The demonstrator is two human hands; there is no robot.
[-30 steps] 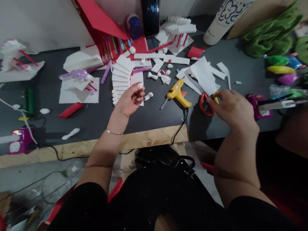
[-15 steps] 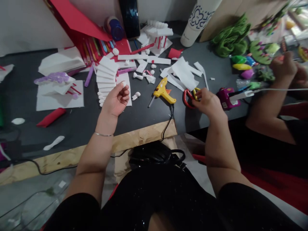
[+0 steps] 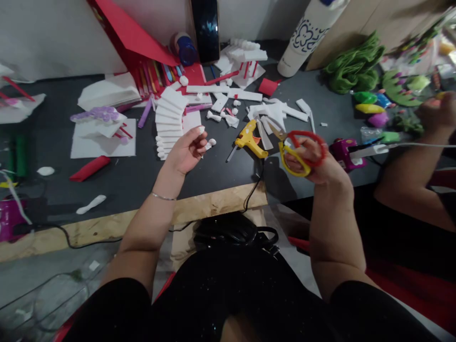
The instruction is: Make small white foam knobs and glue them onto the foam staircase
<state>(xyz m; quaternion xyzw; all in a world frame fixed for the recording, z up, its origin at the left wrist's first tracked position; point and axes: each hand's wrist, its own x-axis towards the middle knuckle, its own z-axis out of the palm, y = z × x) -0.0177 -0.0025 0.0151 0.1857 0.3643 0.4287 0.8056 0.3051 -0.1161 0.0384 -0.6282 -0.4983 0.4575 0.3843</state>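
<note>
Between the thumb and fingertips of my left hand (image 3: 187, 152) is a small white piece (image 3: 201, 129), perhaps soft clay. Just behind that hand lies a fanned row of white foam strips (image 3: 168, 118). My right hand (image 3: 318, 164) grips scissors (image 3: 298, 172) with one red and one yellow handle loop, raised over the table with the blades pointing left toward white scraps (image 3: 272, 113). A yellow glue gun (image 3: 251, 138) rests between my hands. Beside my left fingers is a small twisted white piece (image 3: 210, 144).
A purple foam model (image 3: 103, 137) and a red roll (image 3: 90, 169) lie left. A phone (image 3: 205, 31), a white bottle (image 3: 299, 42) and green cloth (image 3: 356, 66) stand or lie at the back. A co-worker's hand (image 3: 436, 111) is at right, near a purple box (image 3: 347, 154).
My right hand has picked the scissors up off the table and turned them so the blades point left. My left hand still pinches the white piece. The view has shifted slightly.
</note>
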